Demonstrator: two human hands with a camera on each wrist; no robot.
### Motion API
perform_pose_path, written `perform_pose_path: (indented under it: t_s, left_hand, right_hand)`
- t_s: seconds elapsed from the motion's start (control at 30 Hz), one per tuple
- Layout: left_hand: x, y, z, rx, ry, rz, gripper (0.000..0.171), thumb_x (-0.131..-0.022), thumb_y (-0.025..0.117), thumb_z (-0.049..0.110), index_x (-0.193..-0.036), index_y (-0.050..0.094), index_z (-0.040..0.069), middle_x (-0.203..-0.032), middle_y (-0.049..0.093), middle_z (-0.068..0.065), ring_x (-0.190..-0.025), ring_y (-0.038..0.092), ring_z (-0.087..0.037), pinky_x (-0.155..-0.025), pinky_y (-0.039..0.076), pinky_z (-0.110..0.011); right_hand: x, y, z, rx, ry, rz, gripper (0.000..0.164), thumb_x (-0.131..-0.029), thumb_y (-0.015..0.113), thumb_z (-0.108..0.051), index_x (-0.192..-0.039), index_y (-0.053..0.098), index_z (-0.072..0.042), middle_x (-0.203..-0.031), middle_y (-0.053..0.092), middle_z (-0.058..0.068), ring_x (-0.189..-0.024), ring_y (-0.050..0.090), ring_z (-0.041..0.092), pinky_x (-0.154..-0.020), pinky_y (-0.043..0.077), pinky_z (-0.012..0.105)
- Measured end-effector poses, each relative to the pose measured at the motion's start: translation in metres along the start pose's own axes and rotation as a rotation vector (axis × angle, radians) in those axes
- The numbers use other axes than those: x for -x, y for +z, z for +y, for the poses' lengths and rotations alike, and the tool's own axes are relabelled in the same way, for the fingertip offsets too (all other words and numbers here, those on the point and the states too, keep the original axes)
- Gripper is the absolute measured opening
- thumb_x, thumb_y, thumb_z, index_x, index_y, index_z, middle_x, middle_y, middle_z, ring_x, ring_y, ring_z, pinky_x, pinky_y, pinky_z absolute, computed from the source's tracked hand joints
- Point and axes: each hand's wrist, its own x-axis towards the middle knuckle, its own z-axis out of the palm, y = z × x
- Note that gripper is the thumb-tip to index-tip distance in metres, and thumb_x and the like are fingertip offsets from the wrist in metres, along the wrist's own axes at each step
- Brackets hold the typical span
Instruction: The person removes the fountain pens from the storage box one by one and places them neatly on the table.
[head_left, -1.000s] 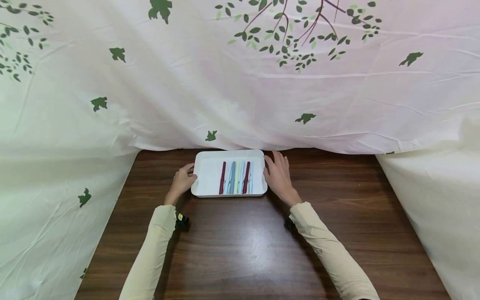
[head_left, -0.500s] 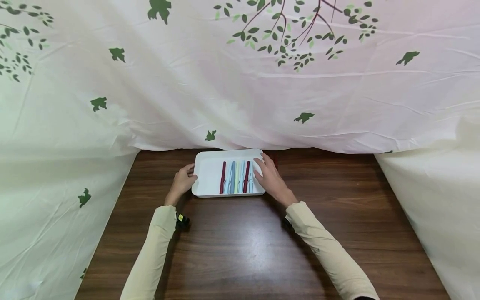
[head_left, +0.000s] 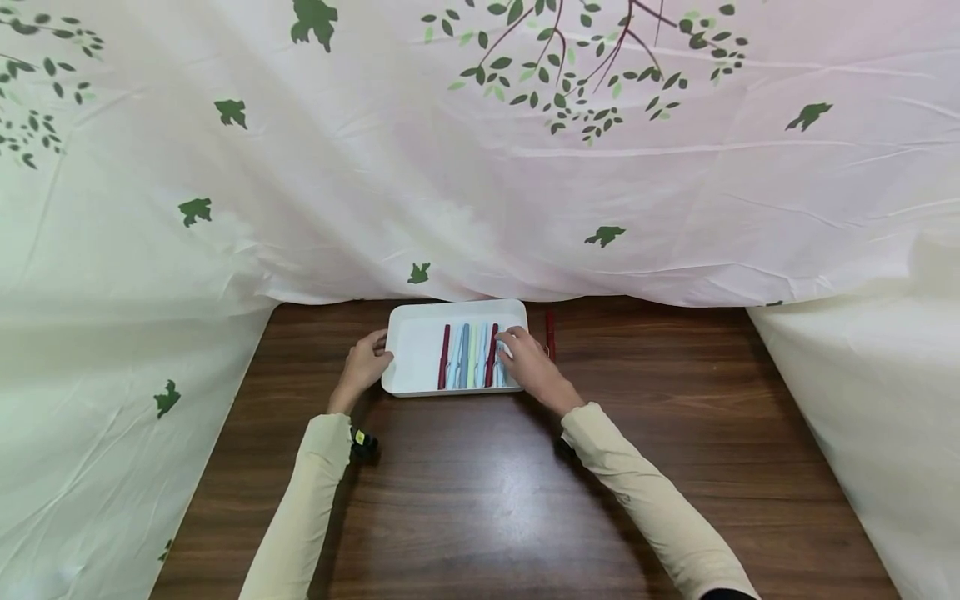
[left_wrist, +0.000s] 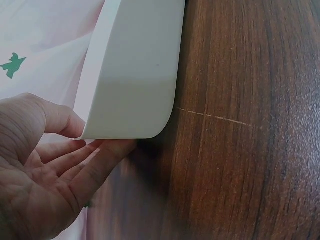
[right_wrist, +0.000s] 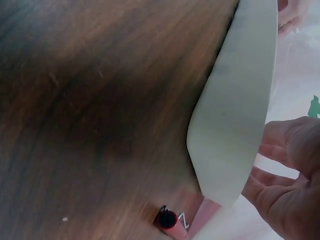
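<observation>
A white tray [head_left: 411, 348] holds a row of several pens side by side: dark red, light blue, grey-blue and pale yellow-green. My left hand [head_left: 366, 364] pinches the tray's left end; in the left wrist view the thumb is at the rim and the fingers lie under it. Over the tray's right end is my right hand [head_left: 532, 367], fingers loosely bent above the rightmost pens, fingertips close to a dark red pen [head_left: 491, 354] and partly hiding a light blue one. In the right wrist view the thumb and fingers stand apart beyond the tray wall [right_wrist: 230, 105].
A red pen [head_left: 551, 335] lies on the brown wooden table [head_left: 465, 492] just right of the tray, its end also showing in the right wrist view. Behind the tray hangs a pale curtain [head_left: 375, 192] with leaf and bird prints, continuing along both sides.
My right hand has moved left from the tray's right edge to over the rightmost pens, uncovering the red pen on the table. The left hand keeps its hold on the tray.
</observation>
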Motion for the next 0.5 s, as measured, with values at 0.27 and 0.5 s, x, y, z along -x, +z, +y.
perform_pose_path:
  t_s: [0.27, 0.5]
  left_hand:
    - [-0.0019, 0.0017, -0.0026, -0.007, -0.001, 0.006, 0.059, -0.1, 0.053, 0.012, -0.157, 0.043, -0.002, -0.148, 0.057, -0.027, -0.133, 0.058, -0.042, -0.106, 0.051, -0.053]
    - [-0.0032, 0.0023, -0.0016, -0.012, -0.009, 0.009, 0.059, -0.101, 0.052, 0.012, -0.157, 0.043, -0.001, -0.148, 0.057, -0.027, -0.133, 0.059, -0.041, -0.107, 0.05, -0.052]
  right_hand:
    - [0.0003, 0.0099, 0.0017, 0.087, -0.068, -0.008, 0.018, -0.101, 0.063, 0.0, -0.113, 0.075, 0.004, -0.103, 0.067, 0.019, -0.093, 0.067, 0.028, -0.08, 0.059, 0.04]
    - [-0.0023, 0.0111, -0.0001, 0.119, 0.001, -0.032, 0.013, -0.096, 0.064, 0.004, -0.105, 0.073, 0.005, -0.096, 0.063, 0.02, -0.085, 0.065, 0.029, -0.076, 0.057, 0.04]
